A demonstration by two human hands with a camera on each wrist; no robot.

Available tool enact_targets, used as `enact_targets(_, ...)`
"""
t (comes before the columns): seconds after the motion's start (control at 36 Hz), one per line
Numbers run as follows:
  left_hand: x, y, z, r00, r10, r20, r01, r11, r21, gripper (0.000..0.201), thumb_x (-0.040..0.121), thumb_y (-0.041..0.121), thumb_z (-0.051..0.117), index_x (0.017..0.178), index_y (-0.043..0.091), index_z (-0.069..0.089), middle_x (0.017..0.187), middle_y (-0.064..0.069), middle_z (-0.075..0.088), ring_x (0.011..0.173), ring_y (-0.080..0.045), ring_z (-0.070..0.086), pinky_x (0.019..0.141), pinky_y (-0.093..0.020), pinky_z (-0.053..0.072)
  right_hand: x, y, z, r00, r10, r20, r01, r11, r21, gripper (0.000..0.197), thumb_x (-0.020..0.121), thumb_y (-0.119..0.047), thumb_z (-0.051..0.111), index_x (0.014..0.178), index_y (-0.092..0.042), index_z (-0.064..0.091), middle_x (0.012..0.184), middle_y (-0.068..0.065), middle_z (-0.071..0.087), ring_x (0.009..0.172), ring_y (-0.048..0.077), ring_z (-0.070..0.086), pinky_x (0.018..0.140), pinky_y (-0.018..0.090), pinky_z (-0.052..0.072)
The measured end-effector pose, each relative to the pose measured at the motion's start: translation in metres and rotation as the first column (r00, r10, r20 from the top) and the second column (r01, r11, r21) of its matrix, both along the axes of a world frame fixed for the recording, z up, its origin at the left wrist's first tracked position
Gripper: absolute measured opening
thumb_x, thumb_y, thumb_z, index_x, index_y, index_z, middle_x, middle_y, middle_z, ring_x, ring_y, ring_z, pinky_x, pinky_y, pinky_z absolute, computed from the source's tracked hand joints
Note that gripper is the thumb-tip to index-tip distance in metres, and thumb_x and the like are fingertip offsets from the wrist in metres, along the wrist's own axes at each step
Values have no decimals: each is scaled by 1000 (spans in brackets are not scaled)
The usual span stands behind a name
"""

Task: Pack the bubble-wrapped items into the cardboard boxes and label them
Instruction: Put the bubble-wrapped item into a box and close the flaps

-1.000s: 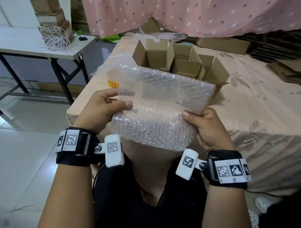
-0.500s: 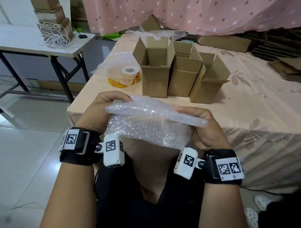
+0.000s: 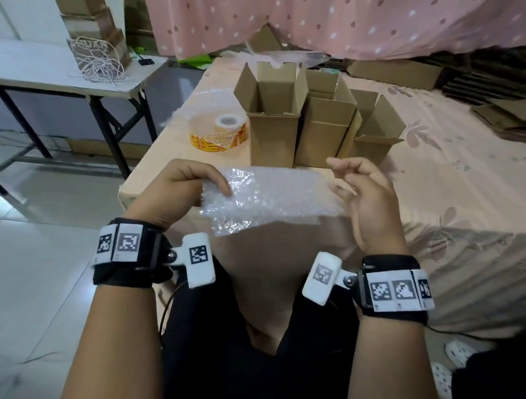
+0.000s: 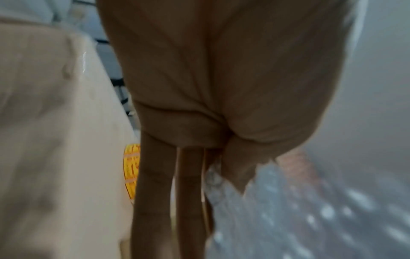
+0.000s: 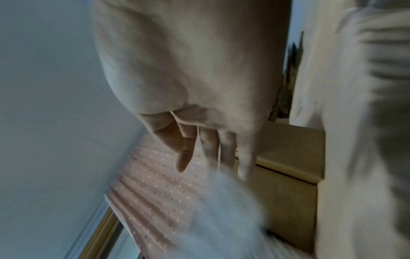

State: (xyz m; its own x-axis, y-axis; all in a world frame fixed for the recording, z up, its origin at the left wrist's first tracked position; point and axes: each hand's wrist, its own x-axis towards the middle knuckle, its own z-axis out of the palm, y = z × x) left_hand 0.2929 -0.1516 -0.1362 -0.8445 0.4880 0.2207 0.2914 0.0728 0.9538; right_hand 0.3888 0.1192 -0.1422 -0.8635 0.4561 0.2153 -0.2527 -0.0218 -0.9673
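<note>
pink floral tablecloth (image 3: 454, 164) under a flattened clear bubble wrap sheet (image 3: 270, 196), left hand (image 3: 178, 193) pinching its left edge, right hand (image 3: 366, 197) loose-fingered at its right end, three open cardboard boxes (image 3: 273, 131) and a yellow tape roll (image 3: 219, 135) beyond.

Both wrist views blurred (bubble wrap (image 5: 224, 210) smeared); box interiors hidden.

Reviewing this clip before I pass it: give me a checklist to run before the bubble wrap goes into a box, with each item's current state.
1. Left hand holds the bubble wrap: ok, thumb and fingers pinch its left end.
2. Right hand holds it too: not ok, fingers loose, off the wrap.
3. Cardboard boxes open and upright: ok, flaps up.
4. Boxes empty inside: cannot tell.
5. Label roll within reach: ok, left of the boxes.
</note>
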Motion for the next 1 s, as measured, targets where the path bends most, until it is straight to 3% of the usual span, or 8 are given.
enact_targets(0.11,-5,3,-8,999,1,-42,-7,990,-142,62,73,-26,32,65,17,76,84,-6,75,78,-13,64,65,-19,51,-2,-6,11,996,-88,6,82,946,314,30,89,-2,52,97,-24,70,114,-15,68,109,-4,59,100,23,43)
enact_targets(0.22,-5,8,-9,987,-16,-158,-28,962,-271,61,70,-25,35,67,21,75,79,14,74,79,1,62,70,-8,44,-2,-25,19,993,68,92,-108,824,556,37,84,-10,65,117,-29,65,122,-18,63,117,-6,52,97,14,36)
enact_targets(0.39,-1,23,-3,940,-142,-309,-7,900,-435,55,69,-21,41,55,27,65,79,3,70,74,-5,58,69,-9,37,-18,-61,17,876,173,450,-461,574,677,77,75,-31,76,141,-48,40,154,-7,38,145,7,24,119,43,23)
enact_targets(0.5,-1,27,-3,930,-162,-331,-4,894,-448,56,70,-22,45,51,28,63,83,4,69,81,-8,61,79,-22,43,-26,-71,14,863,91,497,-469,508,722,76,73,-27,77,140,-41,43,142,-9,50,132,14,41,114,44,27)
enact_targets(0.69,1,32,-1,919,174,-353,-204,978,-49,29,90,-6,59,93,23,57,111,2,66,103,-11,66,88,-33,56,-30,-66,4,924,-32,381,-272,647,712,28,71,-36,81,82,-23,59,78,-8,60,75,14,56,64,30,44)
enact_targets(0.83,-1,32,1,912,338,-232,-329,941,78,44,88,43,66,127,29,49,129,12,56,120,-6,56,99,-40,51,-25,-58,10,984,14,178,-66,955,289,30,78,-25,80,104,-20,68,97,-4,74,87,12,71,81,40,59)
enact_targets(0.92,2,37,-2,964,254,-77,-254,967,14,85,71,69,64,143,33,36,141,3,49,127,-8,51,106,-36,44,-23,-56,14,994,81,77,-84,996,24,31,81,-15,79,109,-11,66,105,5,74,95,21,73,86,47,58)
enact_targets(1.0,11,45,-3,996,63,68,-66,997,35,94,66,65,70,145,29,35,131,1,60,119,-7,60,99,-31,50,-21,-58,17,990,144,3,-142,979,-145,32,83,-12,76,113,-6,64,110,14,73,101,31,71,91,54,55)
